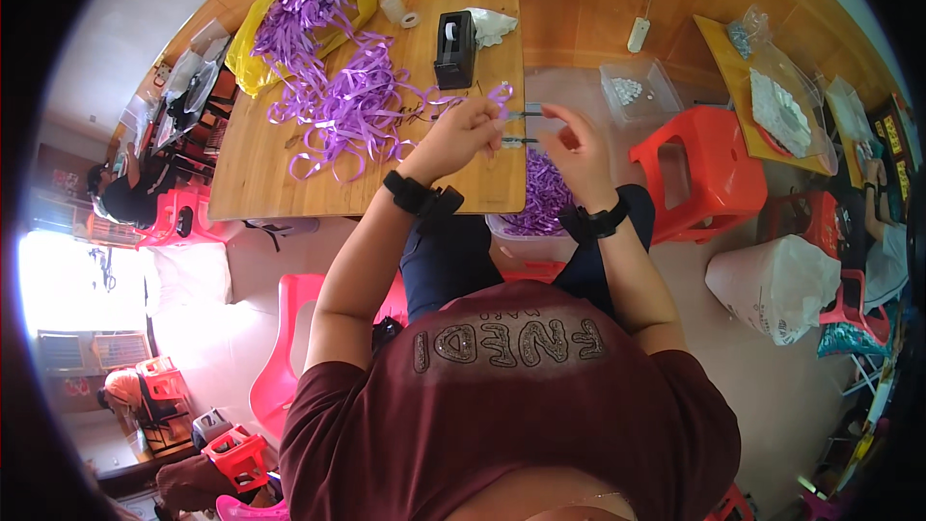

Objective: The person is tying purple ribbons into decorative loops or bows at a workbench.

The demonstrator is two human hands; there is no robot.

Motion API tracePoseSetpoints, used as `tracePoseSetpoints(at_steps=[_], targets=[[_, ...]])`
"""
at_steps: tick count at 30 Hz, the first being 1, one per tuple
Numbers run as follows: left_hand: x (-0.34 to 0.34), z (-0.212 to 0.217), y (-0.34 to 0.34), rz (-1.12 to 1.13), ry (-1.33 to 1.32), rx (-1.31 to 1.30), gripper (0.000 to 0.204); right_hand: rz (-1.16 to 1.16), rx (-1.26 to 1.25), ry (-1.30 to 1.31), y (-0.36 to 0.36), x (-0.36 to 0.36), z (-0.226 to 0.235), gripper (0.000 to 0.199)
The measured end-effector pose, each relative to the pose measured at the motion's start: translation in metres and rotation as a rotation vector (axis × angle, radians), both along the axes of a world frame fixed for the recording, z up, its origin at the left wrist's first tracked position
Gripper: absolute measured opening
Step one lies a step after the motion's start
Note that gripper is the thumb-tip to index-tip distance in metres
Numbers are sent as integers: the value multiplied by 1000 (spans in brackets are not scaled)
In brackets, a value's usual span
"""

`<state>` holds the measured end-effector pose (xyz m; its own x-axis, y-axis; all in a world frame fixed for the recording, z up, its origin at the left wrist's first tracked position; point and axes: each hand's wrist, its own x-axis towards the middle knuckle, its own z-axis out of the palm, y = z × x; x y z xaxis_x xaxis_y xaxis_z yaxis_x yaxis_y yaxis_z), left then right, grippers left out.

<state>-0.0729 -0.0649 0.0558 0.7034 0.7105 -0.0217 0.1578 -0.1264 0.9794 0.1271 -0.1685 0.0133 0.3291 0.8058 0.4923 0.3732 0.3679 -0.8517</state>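
Note:
My left hand is closed in a pinch above the right edge of the wooden table. A short loop of purple ribbon shows at its fingertips. My right hand is just past that edge, its thumb and index finger curved and apart, with nothing clear between them. Two thin metal-looking prongs lie between my hands; their kind and mounting cannot be made out. A loose pile of purple ribbons spreads on the table left of my hands. Below my right hand, a tub holds more purple ribbon pieces.
A yellow bag of ribbons, a black tape dispenser and a tape roll are on the table. To the right are a clear bin with white pieces, a red stool and a white sack. Other people sit farther off.

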Motion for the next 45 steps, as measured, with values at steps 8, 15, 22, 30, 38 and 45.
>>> tracePoseSetpoints(at_steps=[8,15,22,30,38,45], targets=[[5,47,-58,-109,244,416,12,439,-33,28,-2,-11,10,38],[-2,50,-77,159,266,479,18,481,-129,113,-21,9,20,21],[-7,50,-91,304,277,499,21,389,-66,-11,-32,10,29,24],[-27,51,-113,125,326,433,23,215,61,-64,-33,11,14,19],[-93,73,-110,-329,-43,131,17,40,-65,145,-36,39,-3,12],[-94,38,-92,-11,-117,-148,20,164,-415,547,-13,34,-52,39]])
